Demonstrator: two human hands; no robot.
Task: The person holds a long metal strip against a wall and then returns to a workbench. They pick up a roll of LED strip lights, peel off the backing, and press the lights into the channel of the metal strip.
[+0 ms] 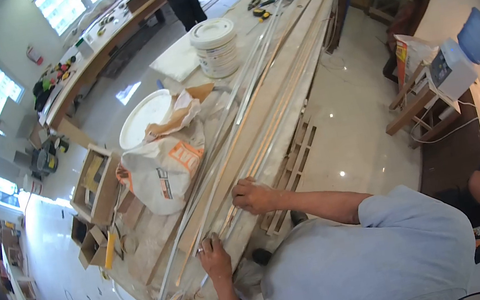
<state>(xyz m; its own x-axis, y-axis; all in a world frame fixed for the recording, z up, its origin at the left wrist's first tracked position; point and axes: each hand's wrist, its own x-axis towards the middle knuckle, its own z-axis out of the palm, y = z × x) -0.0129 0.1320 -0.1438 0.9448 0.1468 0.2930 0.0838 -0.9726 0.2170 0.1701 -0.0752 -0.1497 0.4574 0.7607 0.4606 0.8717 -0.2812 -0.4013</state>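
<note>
Long thin strips, some silvery and some wood-coloured, lie lengthwise along a dusty worktable. My right hand rests on the strips near the table's right side, its fingers curled closed around a thin strip. Lower down and to the left, my left hand has its fingers bent over the strips near their close ends, pinched on a thin strip. Which single strip each hand grips is partly hidden by the fingers. A white sack with orange print lies left of the strips, beside a round white lid.
A white bucket stands farther up the table, with pliers and other hand tools beyond it. A person in dark trousers stands at a second bench. Wooden boxes sit at left. A wooden pallet lies at right below the tabletop.
</note>
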